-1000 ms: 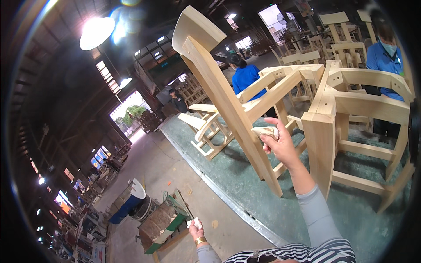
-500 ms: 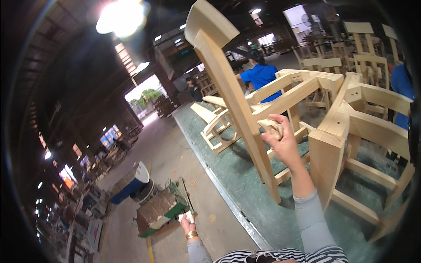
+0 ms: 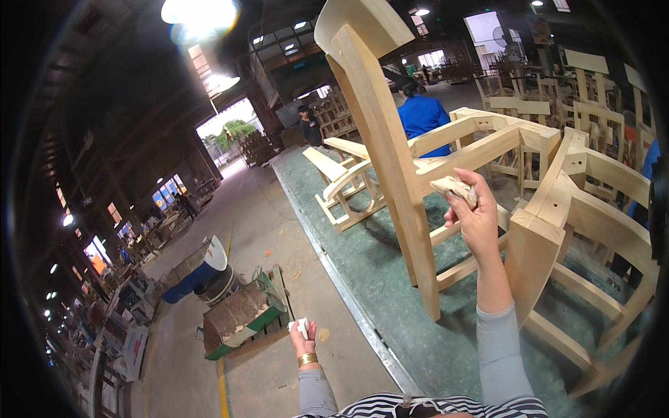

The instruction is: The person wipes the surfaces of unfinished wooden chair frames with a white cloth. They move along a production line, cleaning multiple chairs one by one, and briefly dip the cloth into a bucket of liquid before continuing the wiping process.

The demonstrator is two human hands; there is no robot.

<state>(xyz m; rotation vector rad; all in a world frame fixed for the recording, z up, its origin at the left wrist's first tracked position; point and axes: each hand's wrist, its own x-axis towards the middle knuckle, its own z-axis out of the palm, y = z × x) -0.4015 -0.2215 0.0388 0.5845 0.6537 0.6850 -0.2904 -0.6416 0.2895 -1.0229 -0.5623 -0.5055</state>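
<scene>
My right hand is closed on a crumpled cream piece of cloth or paper, held up beside an unfinished wooden chair. The chair's tall back post rises just left of that hand, with a curved top rail at its upper end. A seat rail runs behind the hand. My left hand, lower and beyond the table's edge, is closed on a small white crumpled wad, whose material I cannot make out.
The green-topped table has a metal edge strip. A second chair frame stands close on the right, and a smaller one lies farther back. A green-sided bin is on the floor at left. A person in blue works beyond.
The chairs and table have shifted slightly in the picture as the view moved. My right hand is a little farther right of the post. The person in blue no longer shows an outstretched arm.
</scene>
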